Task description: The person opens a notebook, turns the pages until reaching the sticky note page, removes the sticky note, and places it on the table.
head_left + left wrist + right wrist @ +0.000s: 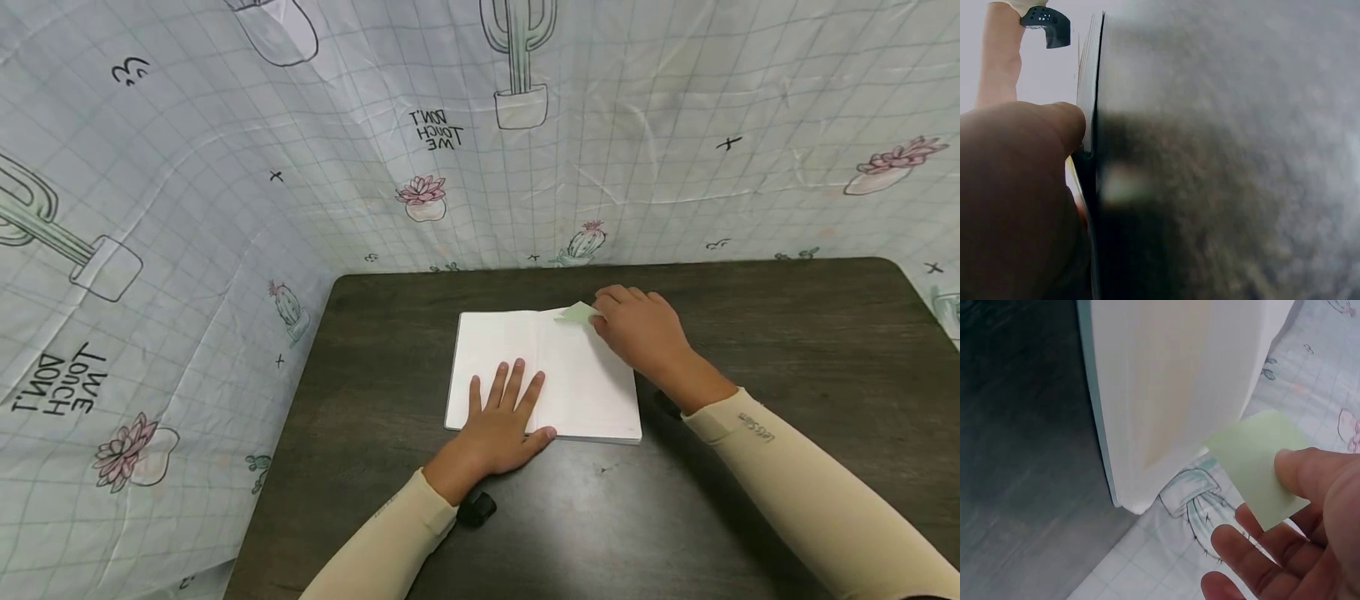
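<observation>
An open notebook with blank white pages lies on the dark table. My left hand rests flat across its lower left part, fingers spread over the left page and thumb at the bottom edge near the middle fold. In the left wrist view the thumb lies against the page edges. At the notebook's upper right edge, my right hand pinches a pale green sticky note between thumb and index finger. The other fingers are loosely bent below it. One corner of the note overlaps the top of the right page.
The dark wood table extends around the notebook. Behind and to the left hangs a white grid cloth printed with cacti. Black wrist devices sit at both wrists, the left one close over the tabletop.
</observation>
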Demonstrator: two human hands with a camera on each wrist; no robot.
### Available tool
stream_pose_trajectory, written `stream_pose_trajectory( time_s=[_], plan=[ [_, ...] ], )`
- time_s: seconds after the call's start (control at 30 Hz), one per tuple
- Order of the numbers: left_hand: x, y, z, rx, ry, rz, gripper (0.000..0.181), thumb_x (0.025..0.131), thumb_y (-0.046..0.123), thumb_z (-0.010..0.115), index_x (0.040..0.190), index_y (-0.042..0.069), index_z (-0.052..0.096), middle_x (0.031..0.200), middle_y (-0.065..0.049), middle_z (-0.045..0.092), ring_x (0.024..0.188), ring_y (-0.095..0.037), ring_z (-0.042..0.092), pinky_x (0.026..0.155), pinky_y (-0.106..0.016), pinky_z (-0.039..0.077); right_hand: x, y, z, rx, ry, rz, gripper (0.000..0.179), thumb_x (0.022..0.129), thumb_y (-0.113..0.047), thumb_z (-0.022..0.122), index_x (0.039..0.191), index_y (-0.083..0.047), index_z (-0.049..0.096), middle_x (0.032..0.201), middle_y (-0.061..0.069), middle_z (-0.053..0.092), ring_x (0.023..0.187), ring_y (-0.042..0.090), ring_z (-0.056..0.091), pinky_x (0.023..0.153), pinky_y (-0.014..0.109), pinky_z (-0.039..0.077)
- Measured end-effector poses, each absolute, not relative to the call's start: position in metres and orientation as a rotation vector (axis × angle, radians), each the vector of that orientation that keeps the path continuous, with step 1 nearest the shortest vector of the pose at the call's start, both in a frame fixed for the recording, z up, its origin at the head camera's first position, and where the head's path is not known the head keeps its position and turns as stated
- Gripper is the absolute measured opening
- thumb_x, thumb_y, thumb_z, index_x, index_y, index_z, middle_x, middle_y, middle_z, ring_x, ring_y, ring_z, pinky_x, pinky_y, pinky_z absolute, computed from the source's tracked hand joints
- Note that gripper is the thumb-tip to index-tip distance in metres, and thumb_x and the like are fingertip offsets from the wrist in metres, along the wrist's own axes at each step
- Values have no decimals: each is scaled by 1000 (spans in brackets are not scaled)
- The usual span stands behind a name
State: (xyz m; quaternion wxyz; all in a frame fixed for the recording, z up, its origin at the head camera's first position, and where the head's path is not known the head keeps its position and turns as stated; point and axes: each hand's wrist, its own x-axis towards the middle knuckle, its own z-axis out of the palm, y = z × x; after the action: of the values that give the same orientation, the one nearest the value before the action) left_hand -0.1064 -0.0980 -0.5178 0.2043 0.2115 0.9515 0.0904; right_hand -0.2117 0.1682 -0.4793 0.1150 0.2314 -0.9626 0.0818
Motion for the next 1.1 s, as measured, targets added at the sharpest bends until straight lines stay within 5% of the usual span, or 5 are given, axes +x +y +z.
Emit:
stream_pose_trajectory(
  time_s=[0.23,0.57,0.83,1.1],
  plan=[
    [-106,-96,-519,600,2652,258,85,110,72,30,176,30,-3,181,-4,-17,167,-29,-16,129,-69,-5,-208,186,-468,574,-2855,341,36,104,-20,74,131,3,70,132,22,71,111,42,72,83,60,56],
    [-104,-97,-518,605,2649,292,85,110,71,32,176,29,-2,181,-5,-16,167,-31,-16,128,-70,-5,-195,226,-452,539,-2774,340,28,100,-17,78,121,-1,71,119,20,73,78,35,70,57,52,49],
    [-105,-99,-532,592,2650,314,86,109,73,30,175,31,-7,180,-2,-23,165,-28,-23,127,-68,-13,-175,253,-442,582,-2792,253,23,99,-11,78,120,-4,75,110,14,77,59,23,59,54,41,42],
    [-105,-100,-527,614,2654,328,86,110,72,31,175,30,-4,181,-5,-20,166,-30,-21,127,-70,-11,-162,273,-447,621,-2840,127,20,95,-9,80,114,-5,77,99,10,76,60,22,58,52,40,41]
  ],
)
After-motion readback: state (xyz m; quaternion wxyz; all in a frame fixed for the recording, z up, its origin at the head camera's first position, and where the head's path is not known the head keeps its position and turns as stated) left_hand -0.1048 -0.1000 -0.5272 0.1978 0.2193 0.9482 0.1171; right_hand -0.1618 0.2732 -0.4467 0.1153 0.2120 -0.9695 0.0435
